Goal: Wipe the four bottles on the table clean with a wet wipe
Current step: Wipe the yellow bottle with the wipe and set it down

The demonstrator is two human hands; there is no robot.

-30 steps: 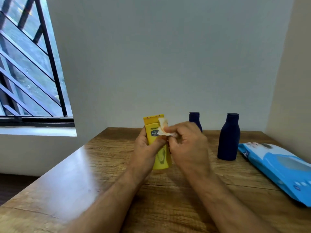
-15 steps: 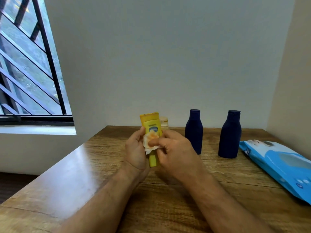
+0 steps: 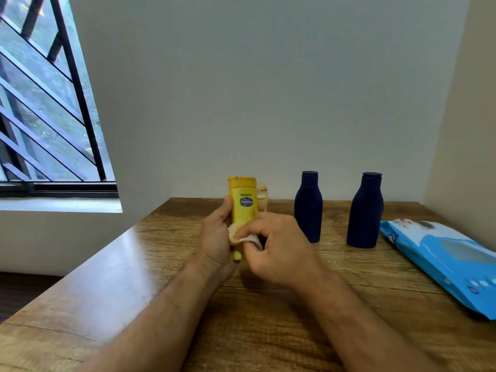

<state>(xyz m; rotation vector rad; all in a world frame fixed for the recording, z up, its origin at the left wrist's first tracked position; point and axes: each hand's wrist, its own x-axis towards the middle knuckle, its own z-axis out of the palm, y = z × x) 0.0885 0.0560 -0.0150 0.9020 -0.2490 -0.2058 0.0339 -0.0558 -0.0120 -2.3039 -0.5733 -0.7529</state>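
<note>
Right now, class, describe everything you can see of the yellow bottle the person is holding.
The yellow bottle looks like glossy plastic, with a wide yellow cap on top and a dark oval label reading Vaseline. It is upright, lifted above the wooden table. The left hand grips its left side; the right hand presses a crumpled wet wipe against its lower front. Its base is partly hidden by the hands.

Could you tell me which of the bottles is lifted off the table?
The yellow bottle, gripped by the left hand; both dark blue bottles stand on the table.

glossy yellow plastic bottle [image 3: 243, 210], matt navy bottles [image 3: 308, 208], grained wooden table [image 3: 112, 280]
</note>
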